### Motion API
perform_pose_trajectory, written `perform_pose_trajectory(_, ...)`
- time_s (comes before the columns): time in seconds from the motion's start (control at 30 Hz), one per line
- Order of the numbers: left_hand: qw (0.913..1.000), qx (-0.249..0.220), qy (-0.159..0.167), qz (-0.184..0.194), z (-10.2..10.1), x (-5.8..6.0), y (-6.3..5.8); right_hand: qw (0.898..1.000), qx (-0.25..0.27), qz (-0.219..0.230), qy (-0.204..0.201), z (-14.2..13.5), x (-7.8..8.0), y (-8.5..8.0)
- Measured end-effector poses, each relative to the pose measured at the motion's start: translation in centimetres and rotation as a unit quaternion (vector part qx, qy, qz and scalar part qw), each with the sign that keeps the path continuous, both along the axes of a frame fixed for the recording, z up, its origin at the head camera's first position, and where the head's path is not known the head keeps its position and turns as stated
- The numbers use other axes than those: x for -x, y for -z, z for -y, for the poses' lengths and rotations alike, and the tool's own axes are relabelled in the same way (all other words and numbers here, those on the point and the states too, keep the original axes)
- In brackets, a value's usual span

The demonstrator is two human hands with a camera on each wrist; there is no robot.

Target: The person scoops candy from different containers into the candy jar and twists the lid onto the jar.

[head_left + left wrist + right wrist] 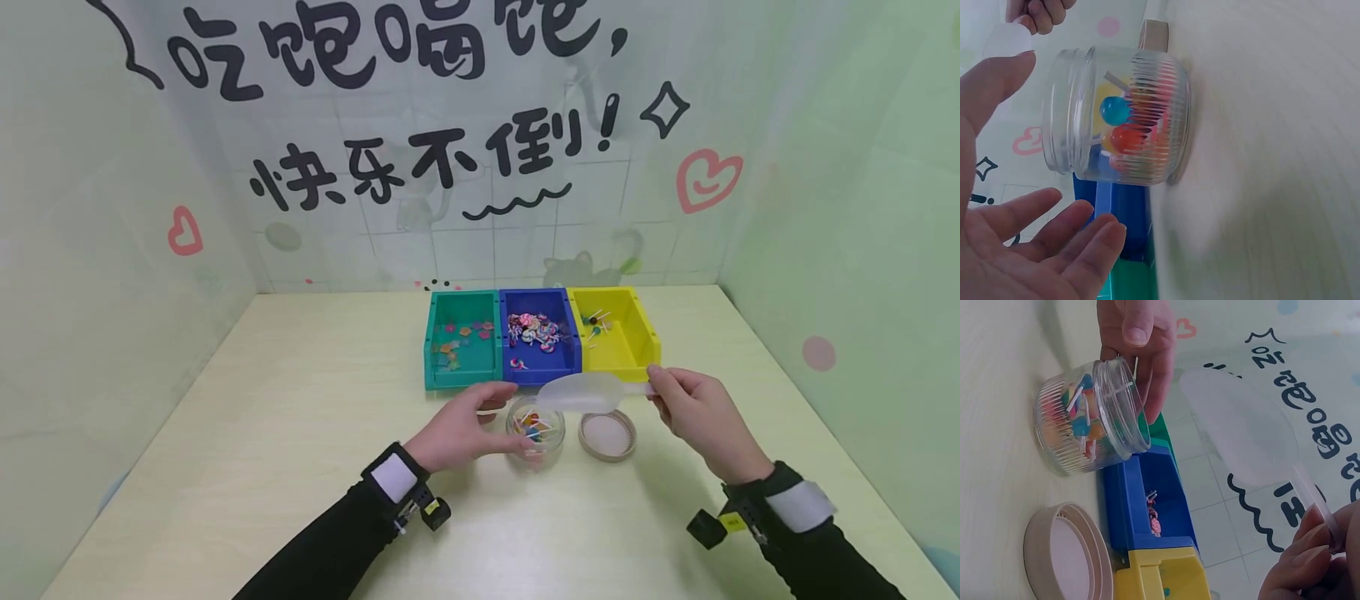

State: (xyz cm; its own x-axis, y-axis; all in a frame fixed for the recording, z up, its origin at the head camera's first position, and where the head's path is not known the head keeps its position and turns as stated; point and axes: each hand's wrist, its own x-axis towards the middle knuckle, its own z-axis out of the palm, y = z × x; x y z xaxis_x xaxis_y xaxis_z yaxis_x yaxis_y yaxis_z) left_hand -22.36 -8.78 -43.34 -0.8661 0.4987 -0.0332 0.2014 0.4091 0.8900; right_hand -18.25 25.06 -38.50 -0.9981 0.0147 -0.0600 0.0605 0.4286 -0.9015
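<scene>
A ribbed clear glass jar (1129, 119) stands lidless on the table, with several small colourful lollipops (1124, 139) inside. My left hand (472, 425) is spread around the jar's left side; in the left wrist view its fingers (1094, 250) and thumb are apart from the glass. My right hand (693, 417) pinches the handle of a translucent white scoop (1241, 425). Held above the table, the scoop's bowl points left toward the jar and looks empty in the right wrist view. The jar's lid (607, 436) lies on the table to the right of the jar, its inside facing up.
Behind the jar stand three joined bins: a green bin (465, 373) with flat coloured pieces, a blue bin (540, 377) with swirled lollipops, and a yellow bin (622, 354) with a few round lollipops. A printed curtain (450, 250) hangs behind the table (315, 383).
</scene>
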Motion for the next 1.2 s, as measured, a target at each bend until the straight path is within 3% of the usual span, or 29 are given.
perform_pose_trajectory(0.6,0.9967,-0.021,-0.073,-0.029,2.4,1.3,-1.6,0.996,0.08,0.042,-0.011,0.2,0.3,-0.7)
perform_pose_trajectory(0.87,0.9884,-0.02,-0.133,-0.072,3.6,2.4,-2.2,0.993,0.103,0.053,-0.022,0.6,0.6,-1.1)
perform_pose_trajectory(1.2,0.9801,-0.025,-0.179,-0.083,5.5,3.6,-2.4,0.989,0.13,0.06,-0.036,0.7,0.9,-1.6)
